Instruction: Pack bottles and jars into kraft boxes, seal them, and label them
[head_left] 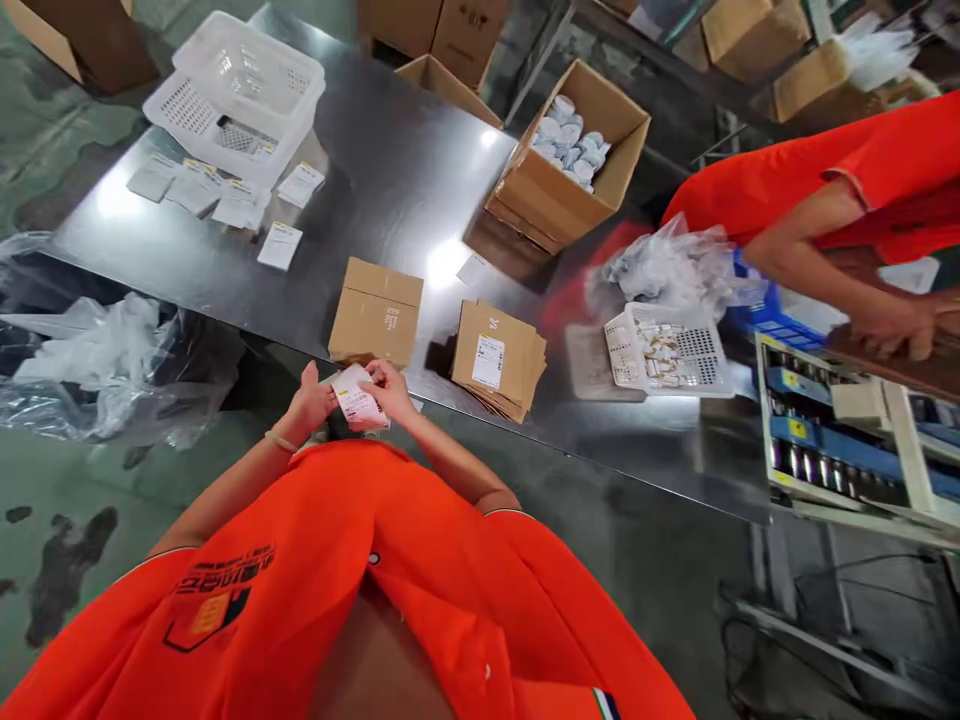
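At the table's front edge, close to my body, a white printed paper label [360, 398] with a small yellow mark is held between my hands. My left hand [309, 405] grips its left side, thumb raised and the other fingers partly behind the paper. On the opposite side, my right hand [391, 390] pinches the upper right edge with thumb and fingertips. Just beyond the hands lies a flat brown cardboard carton [377, 312]. To its right is a stack of flat cardboard pieces [498, 362], the top one bearing a white label.
White perforated baskets [292, 125] stand at the far left beside small stacks of printed cards [241, 205]. An open carton [555, 205] holds round white items. Farther right are a basket of small pieces [709, 362], plastic bags [675, 265] and a co-worker's arm [806, 220]. Plastic-lined bin [112, 370] at left.
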